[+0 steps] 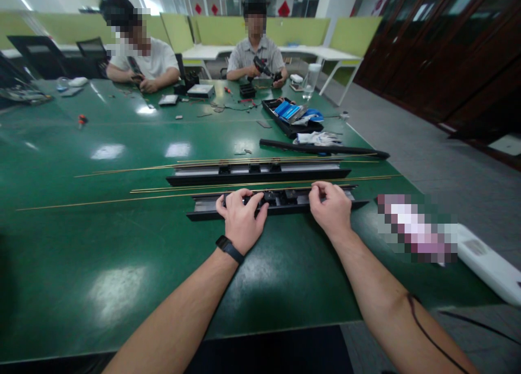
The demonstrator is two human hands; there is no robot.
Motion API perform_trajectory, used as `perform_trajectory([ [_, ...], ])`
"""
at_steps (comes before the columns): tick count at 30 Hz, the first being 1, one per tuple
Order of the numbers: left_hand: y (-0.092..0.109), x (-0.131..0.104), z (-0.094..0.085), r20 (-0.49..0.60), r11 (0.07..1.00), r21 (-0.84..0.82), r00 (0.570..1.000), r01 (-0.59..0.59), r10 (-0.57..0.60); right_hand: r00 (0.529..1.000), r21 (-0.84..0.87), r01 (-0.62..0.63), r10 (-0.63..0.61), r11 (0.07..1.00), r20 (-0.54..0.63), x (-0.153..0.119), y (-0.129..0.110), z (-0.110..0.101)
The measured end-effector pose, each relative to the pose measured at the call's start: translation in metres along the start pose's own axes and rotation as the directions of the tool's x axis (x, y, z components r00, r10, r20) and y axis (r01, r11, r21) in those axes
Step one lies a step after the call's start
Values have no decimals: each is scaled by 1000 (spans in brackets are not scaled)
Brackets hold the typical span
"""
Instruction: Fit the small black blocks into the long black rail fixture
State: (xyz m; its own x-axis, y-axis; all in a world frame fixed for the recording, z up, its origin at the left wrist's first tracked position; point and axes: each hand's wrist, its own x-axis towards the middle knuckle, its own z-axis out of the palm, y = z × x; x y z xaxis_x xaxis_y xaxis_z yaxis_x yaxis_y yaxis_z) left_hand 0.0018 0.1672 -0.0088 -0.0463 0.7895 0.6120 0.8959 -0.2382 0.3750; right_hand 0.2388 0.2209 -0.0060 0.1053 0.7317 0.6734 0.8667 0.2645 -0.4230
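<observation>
In front of me lies a black channel (199,215) with a pale metal inside and several small black blocks (290,196) seated in it. My left hand (244,216), with a dark band on the wrist, curls its fingers over a black block near the channel's left half. Toward the right end, my right hand (331,207) is closed in a pinch on a thin brass rod (122,199), which runs along the channel and sticks out far to the left. The exact contact at the right fingertips is partly hidden.
Behind lies a second black channel (260,176) with more brass rods. Farther back are a black tube (350,150), white gloves (319,139) and a black tray (291,127) of blue packs. Two people sit across the green table (122,254); one holds a power drill (262,66).
</observation>
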Motion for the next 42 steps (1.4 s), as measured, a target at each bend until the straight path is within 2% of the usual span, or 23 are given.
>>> perform_trajectory([
  [28, -3, 4, 0, -66, 1000, 8, 998, 0, 0, 1000, 7, -18, 18, 1000, 7, 0, 1, 0],
  [36, 3, 2, -5, -93, 1000, 19, 996, -8, 9, 1000, 9, -6, 6, 1000, -5, -1, 1, 1],
  [42, 5, -1, -4, -69, 999, 38, 997, -12, 15, 1000, -3, 10, -10, 1000, -13, -1, 4, 2],
])
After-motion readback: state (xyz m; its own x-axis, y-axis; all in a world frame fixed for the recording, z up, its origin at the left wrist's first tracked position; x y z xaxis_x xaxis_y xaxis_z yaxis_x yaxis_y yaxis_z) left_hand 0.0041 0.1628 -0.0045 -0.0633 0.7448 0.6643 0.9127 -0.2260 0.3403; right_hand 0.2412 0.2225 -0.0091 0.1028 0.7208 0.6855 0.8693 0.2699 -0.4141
